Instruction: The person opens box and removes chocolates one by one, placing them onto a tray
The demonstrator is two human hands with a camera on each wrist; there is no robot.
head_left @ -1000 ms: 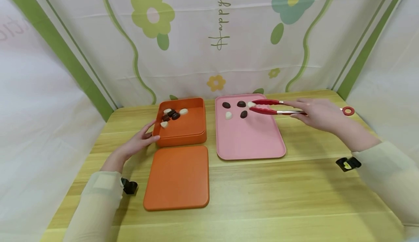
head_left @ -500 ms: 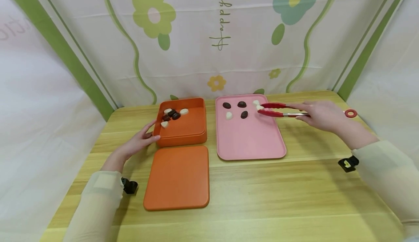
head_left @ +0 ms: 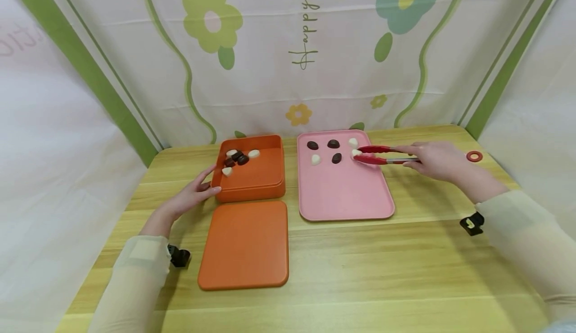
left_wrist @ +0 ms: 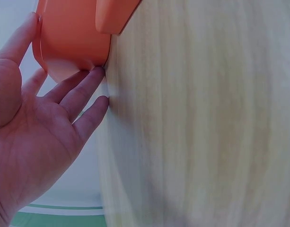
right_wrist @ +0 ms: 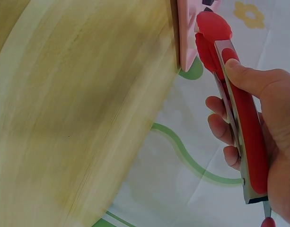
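In the head view my right hand [head_left: 436, 160] grips red-and-metal tongs [head_left: 396, 161] over the right side of the pink tray [head_left: 342, 198]. A white chocolate [head_left: 356, 153] sits at the tongs' tips; whether they pinch it is hard to tell. Another white chocolate [head_left: 353, 142] lies just behind it, with dark chocolates [head_left: 333, 144] and one more white one [head_left: 315, 159] farther left. My left hand [head_left: 191, 193] rests against the left side of the orange box [head_left: 252, 193], fingers extended along its wall in the left wrist view. Several dark and white chocolates [head_left: 237, 156] lie inside the box.
A flat orange lid [head_left: 245, 245] lies on the wooden table [head_left: 382, 268] in front of the box. Behind the table hangs a flowered cloth [head_left: 261, 73], with more cloth at both sides.
The tongs have moved right, then slightly nearer the person, and the white chocolate at their tips has shifted likewise. A second white chocolate now shows behind it. The left hand keeps its place.
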